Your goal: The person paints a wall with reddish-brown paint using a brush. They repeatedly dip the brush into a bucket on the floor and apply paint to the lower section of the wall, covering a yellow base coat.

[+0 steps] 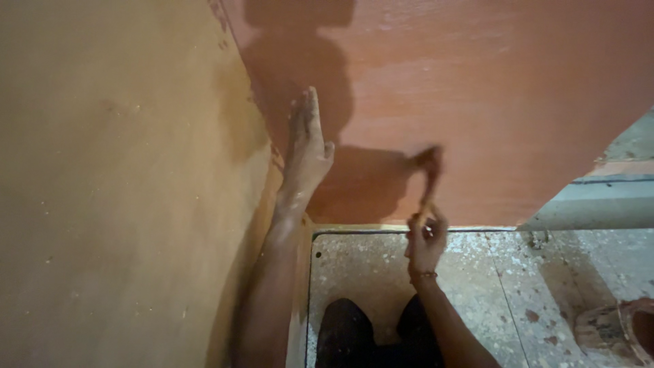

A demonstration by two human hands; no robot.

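A: Left to right, what is there?

B: A tan board [116, 191] fills the left side. It meets a reddish-brown panel [477, 102] at an inside corner, and the left hand [308, 146] lies flat and open against the panel right at that corner, fingers pointing up, gripping nothing.

A: And the right hand?

B: The right hand [426, 240] is closed around the lower end of a brush [429, 178]. Its head is blurred but touches the panel, just right of the left hand's shadow.

A: How far along does the coating look?

B: My judgement: well along on the panel. Its colour is a fairly even red-brown across the width in view, with paler streaks near the top. The strip beside the corner seam [262, 116] looks patchy and ragged, so that edge seems left to finish. The tan board shows only specks and a darker smudge near the seam; I cannot tell whether it is meant to be coated.

A: Any packages, labels or signs?

B: None that I can make out. At the far lower right, on the speckled floor [490, 286], stands 1 reddish, stained round container [616, 327], cut off by the frame edge. It shows no label. Dark trousers [371, 334] show at the bottom centre.
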